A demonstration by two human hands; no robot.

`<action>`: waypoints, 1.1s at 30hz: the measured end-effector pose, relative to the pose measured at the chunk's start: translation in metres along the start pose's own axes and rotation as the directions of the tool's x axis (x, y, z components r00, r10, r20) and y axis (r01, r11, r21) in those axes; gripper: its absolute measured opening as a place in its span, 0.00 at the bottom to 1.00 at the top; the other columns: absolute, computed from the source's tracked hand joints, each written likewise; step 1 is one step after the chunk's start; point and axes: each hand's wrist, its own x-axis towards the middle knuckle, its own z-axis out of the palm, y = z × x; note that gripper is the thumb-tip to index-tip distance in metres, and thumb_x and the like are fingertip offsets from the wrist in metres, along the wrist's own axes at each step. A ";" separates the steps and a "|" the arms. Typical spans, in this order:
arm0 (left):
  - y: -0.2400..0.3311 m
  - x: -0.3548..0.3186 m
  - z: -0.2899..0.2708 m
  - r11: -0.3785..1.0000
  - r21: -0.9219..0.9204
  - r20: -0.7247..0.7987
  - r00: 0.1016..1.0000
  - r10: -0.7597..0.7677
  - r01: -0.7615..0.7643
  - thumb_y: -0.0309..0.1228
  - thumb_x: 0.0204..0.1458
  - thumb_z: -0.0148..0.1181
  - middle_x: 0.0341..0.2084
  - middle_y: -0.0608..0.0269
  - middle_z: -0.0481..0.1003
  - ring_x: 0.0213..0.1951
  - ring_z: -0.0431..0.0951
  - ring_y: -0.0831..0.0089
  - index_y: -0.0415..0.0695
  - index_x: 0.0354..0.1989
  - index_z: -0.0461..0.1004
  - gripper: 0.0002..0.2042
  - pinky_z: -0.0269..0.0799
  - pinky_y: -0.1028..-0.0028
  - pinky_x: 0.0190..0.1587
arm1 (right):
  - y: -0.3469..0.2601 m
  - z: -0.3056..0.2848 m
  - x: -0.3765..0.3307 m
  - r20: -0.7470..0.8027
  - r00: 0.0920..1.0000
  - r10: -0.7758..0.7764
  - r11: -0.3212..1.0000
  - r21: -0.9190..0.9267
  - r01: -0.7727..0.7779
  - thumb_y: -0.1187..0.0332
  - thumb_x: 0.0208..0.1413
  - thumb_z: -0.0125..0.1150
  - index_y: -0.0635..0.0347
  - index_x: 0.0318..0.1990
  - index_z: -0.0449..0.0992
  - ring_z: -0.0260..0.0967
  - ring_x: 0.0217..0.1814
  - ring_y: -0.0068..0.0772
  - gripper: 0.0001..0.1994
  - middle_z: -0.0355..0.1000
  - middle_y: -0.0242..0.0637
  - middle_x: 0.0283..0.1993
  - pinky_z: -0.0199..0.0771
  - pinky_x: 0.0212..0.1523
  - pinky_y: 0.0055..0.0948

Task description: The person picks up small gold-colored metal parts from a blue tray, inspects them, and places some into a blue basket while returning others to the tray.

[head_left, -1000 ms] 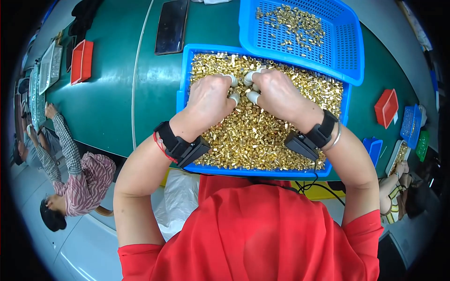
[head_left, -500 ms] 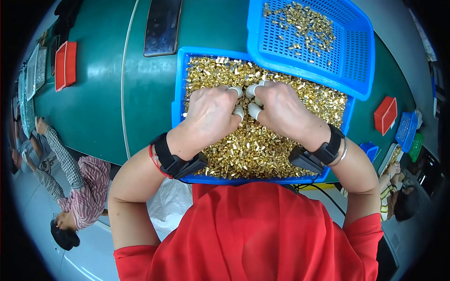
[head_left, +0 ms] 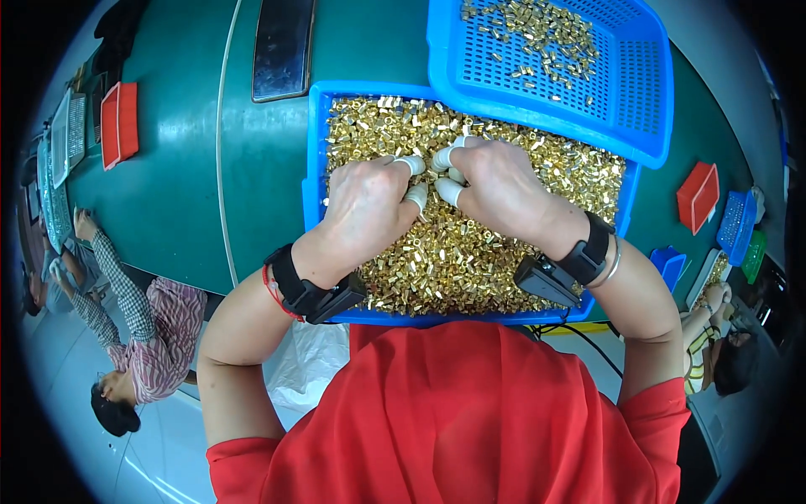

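A blue tray full of small gold-coloured metal fittings lies before me. Above the middle of the heap is my left hand, its thumb and index finger in pale finger cots and curled in a pinch. My right hand, also in finger cots, faces it with thumb and fingers drawn together. A narrow gap separates the two hands. Whatever either pinch holds is too small or hidden to make out. Each wrist wears a black strap with a dark block.
A perforated blue basket with some fittings overlaps the tray's far right corner. On the green table lie a dark phone, a red bin at left and another red bin at right. Co-workers sit at both sides.
My hands have come slightly apart, the left one shifting a little to the left. The view has shifted slightly. Both hands remain over the heap with fingers curled.
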 end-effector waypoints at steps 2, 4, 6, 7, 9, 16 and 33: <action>0.002 -0.003 0.002 1.000 0.030 -0.018 1.000 -0.002 0.003 0.28 0.39 0.61 0.18 0.52 0.72 0.21 0.75 0.53 0.40 0.23 0.72 0.06 0.70 0.57 0.24 | -0.004 0.002 -0.003 0.002 1.000 0.014 0.999 -0.052 -0.014 0.68 0.45 0.64 0.60 0.32 0.77 0.71 0.30 0.51 0.08 0.72 0.45 0.28 0.71 0.32 0.45; 0.004 -0.005 0.004 0.999 0.053 -0.034 0.999 0.006 -0.004 0.28 0.39 0.61 0.18 0.52 0.72 0.21 0.75 0.53 0.40 0.24 0.73 0.06 0.69 0.57 0.24 | -0.001 0.006 -0.005 -0.028 1.000 0.008 0.998 -0.054 -0.010 0.68 0.45 0.64 0.60 0.33 0.77 0.71 0.29 0.50 0.08 0.72 0.45 0.28 0.71 0.32 0.45; 0.006 -0.007 0.005 0.999 0.052 -0.063 0.998 0.004 -0.001 0.28 0.40 0.61 0.18 0.52 0.72 0.21 0.75 0.53 0.39 0.25 0.74 0.06 0.69 0.57 0.24 | 0.001 0.013 -0.006 -0.064 0.998 0.003 0.998 -0.055 -0.006 0.67 0.46 0.64 0.60 0.34 0.77 0.71 0.29 0.50 0.09 0.72 0.44 0.28 0.71 0.31 0.44; 0.007 -0.009 0.006 0.999 0.050 -0.078 0.997 0.002 0.002 0.28 0.41 0.61 0.17 0.52 0.72 0.21 0.75 0.53 0.39 0.26 0.74 0.06 0.69 0.57 0.24 | 0.001 0.015 -0.009 -0.071 0.997 -0.002 0.998 -0.059 -0.002 0.67 0.46 0.64 0.60 0.34 0.77 0.71 0.29 0.50 0.09 0.72 0.44 0.28 0.71 0.31 0.44; 0.008 -0.013 0.009 0.999 0.047 -0.095 0.995 0.002 0.002 0.27 0.41 0.62 0.18 0.51 0.72 0.21 0.74 0.53 0.39 0.29 0.75 0.07 0.69 0.59 0.23 | -0.001 0.017 -0.018 -0.109 0.994 -0.017 1.000 0.006 0.017 0.66 0.46 0.63 0.61 0.34 0.77 0.71 0.30 0.49 0.09 0.72 0.45 0.28 0.71 0.31 0.44; 0.020 -0.018 0.016 0.996 0.085 -0.151 0.988 0.043 -0.030 0.24 0.44 0.64 0.17 0.51 0.73 0.18 0.75 0.64 0.35 0.35 0.78 0.10 0.67 0.67 0.21 | 0.007 0.026 -0.033 -0.186 0.980 -0.072 0.994 0.072 0.086 0.69 0.49 0.63 0.63 0.38 0.76 0.71 0.29 0.43 0.10 0.71 0.44 0.29 0.71 0.30 0.39; 0.084 -0.031 0.038 0.695 -0.713 -0.105 0.965 -0.240 0.095 0.22 0.55 0.55 0.22 0.61 0.76 0.22 0.74 0.82 0.34 0.44 0.72 0.10 0.69 0.80 0.24 | 0.011 0.007 -0.101 -0.033 0.974 0.224 0.430 0.900 -0.068 0.70 0.61 0.55 0.61 0.50 0.71 0.68 0.33 0.15 0.11 0.72 0.27 0.36 0.70 0.34 0.19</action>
